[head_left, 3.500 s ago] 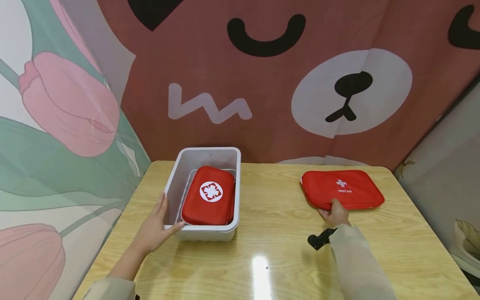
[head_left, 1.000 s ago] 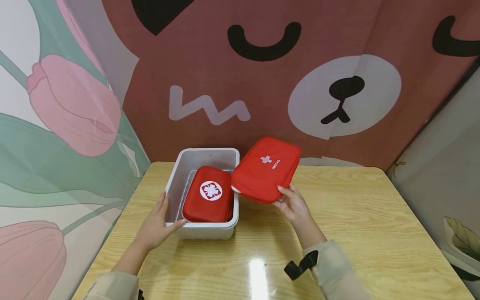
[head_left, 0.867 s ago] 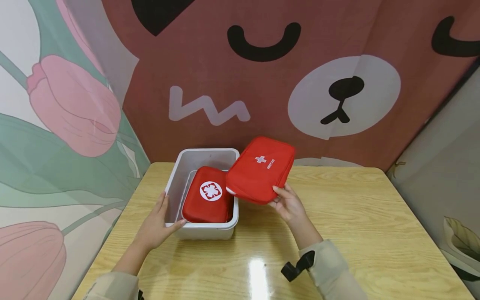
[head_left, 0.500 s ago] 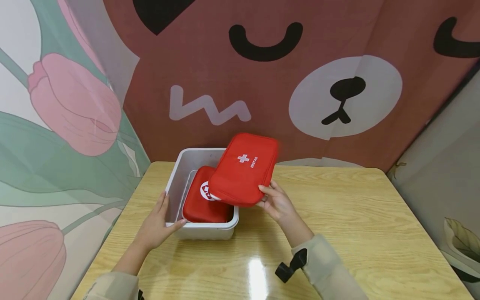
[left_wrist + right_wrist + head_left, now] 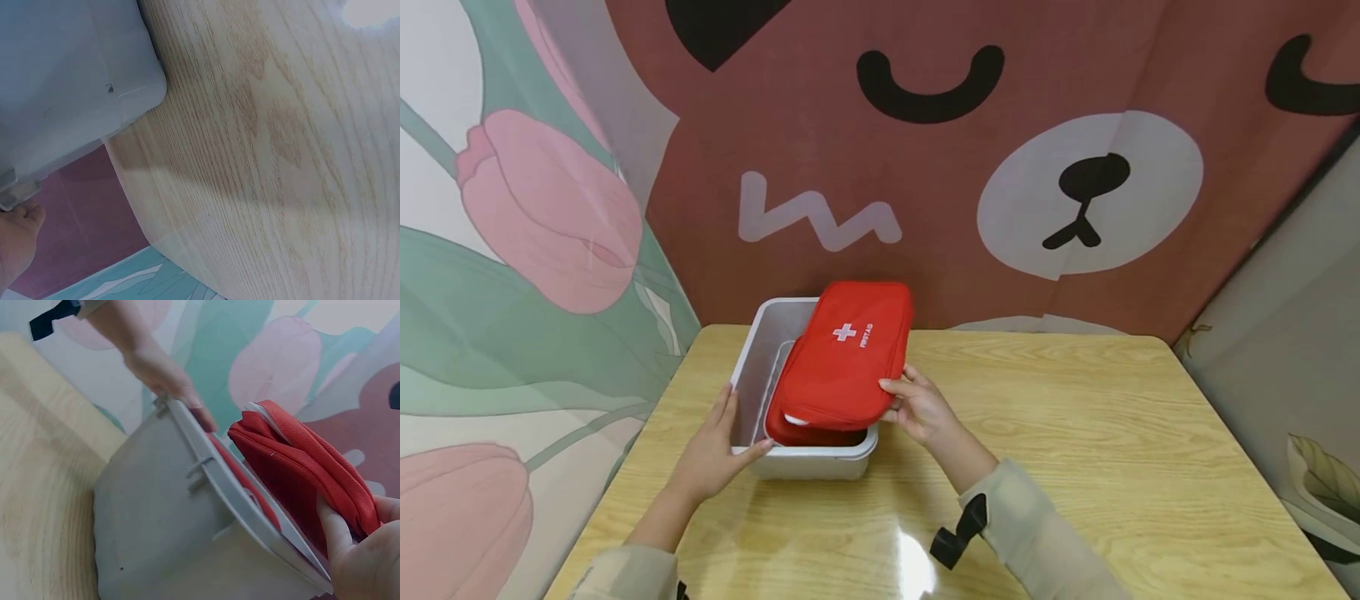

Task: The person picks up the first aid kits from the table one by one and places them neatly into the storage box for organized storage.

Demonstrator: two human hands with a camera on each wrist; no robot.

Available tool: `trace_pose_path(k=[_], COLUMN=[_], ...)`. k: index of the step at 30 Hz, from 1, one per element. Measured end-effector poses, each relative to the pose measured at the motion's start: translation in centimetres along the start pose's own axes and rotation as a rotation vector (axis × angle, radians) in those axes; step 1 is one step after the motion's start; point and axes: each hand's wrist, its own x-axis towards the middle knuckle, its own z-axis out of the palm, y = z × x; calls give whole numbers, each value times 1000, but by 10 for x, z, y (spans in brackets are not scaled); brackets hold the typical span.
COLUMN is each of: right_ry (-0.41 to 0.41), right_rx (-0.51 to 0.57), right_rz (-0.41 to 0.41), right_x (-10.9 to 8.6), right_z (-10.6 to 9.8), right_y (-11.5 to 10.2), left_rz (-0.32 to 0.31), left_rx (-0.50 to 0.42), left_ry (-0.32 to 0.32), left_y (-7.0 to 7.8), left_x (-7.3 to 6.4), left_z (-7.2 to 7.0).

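Observation:
A red soft first-aid pouch [image 5: 850, 375] with a white cross and lettering is tilted over the light grey plastic bin [image 5: 808, 467]. My right hand [image 5: 925, 408] pinches its near right edge, thumb on top and fingers beneath. In the right wrist view, the pouch [image 5: 300, 450] is above the bin's rim. Under it in the bin lies a red hard-looking case [image 5: 820, 437]; the pouch hides its round white emblem. My left hand [image 5: 711, 446] rests at the bin's near left corner, fingers extended along the left side and thumb on the front rim.
The bin stands on a wood-grain table [image 5: 1060, 467], left of centre and close to the far edge. A printed cloth backdrop [image 5: 820, 133] rises behind the table, and flowered cloth hangs on the left. A black strap [image 5: 958, 533] hangs from my right sleeve.
My right hand picked up the first-aid pouch from the table's right side, carried it left and turned it. It is now over the bin, covering most of the case. My left hand stayed put.

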Motion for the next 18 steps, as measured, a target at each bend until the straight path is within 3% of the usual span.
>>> trace_pose_path(k=[18], right_ry=[25], right_rx=[-127], right_rz=[15], right_x=[17], right_z=[13], right_y=[8], left_rz=[-24], left_rx=[4], left_ry=[-18], left_y=[0], left_x=[1], left_z=[1])
